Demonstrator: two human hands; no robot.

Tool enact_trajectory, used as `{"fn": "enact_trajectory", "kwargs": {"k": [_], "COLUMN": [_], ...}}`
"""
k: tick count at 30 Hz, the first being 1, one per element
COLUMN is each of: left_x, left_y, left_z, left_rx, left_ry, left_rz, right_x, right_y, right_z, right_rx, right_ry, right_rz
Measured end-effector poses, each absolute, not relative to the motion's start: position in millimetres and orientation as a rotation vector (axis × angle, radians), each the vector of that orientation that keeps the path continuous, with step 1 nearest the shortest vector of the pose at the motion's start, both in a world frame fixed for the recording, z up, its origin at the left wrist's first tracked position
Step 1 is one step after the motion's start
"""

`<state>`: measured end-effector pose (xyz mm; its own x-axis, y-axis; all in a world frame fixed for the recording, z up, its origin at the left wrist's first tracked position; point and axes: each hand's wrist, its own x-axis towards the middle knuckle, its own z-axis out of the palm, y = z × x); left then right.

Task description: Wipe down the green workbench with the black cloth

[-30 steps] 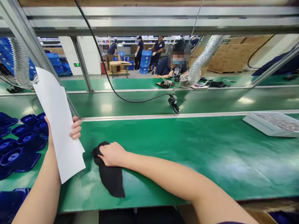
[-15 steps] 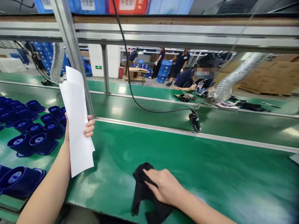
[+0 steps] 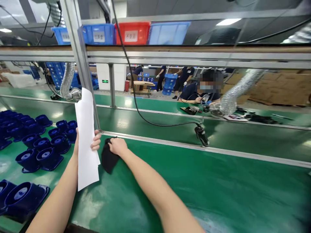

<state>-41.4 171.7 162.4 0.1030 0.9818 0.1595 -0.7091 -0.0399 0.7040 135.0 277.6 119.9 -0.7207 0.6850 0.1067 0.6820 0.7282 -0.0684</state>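
My left hand (image 3: 95, 141) is closed around a bent bundle of white paper sheets (image 3: 86, 145), held upright above the green work surface (image 3: 194, 184). The paper hides most of the palm. Just right of it, my right hand (image 3: 118, 146) grips a black cloth (image 3: 109, 158), which lies bunched against the surface near its back edge. Several dark blue round plastic parts with square bases (image 3: 50, 158) stand to the left of my left forearm.
A metal post (image 3: 81, 58) rises behind the paper to a shelf carrying blue bins and a red bin (image 3: 132, 34). A black handheld device (image 3: 201, 136) hangs on a cable by the metal rail. Across the bench, a masked co-worker (image 3: 191, 92) handles small parts.
My right hand has swept the cloth from the front middle to the far left, beside the paper. The view has tilted upward. My left hand still holds the paper.
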Motion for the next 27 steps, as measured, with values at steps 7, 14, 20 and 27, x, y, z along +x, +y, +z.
{"fn": "enact_trajectory", "kwargs": {"k": [7, 14, 20, 27], "left_x": [-47, -48, -40, -37], "left_y": [167, 165, 162, 162], "left_z": [162, 162, 157, 164], "left_rx": [0.79, 0.79, 0.783, 0.774], "left_ry": [0.494, 0.494, 0.479, 0.494], "left_rz": [1.483, 1.464, 1.463, 1.46], "right_x": [162, 300, 348, 303], "right_y": [213, 133, 224, 307], "right_z": [126, 63, 96, 130], "right_rx": [-0.738, -0.116, -1.077, -1.624], "right_ry": [-2.927, -3.041, -2.824, -2.421], "right_rz": [0.051, -0.043, -0.044, 0.009]}}
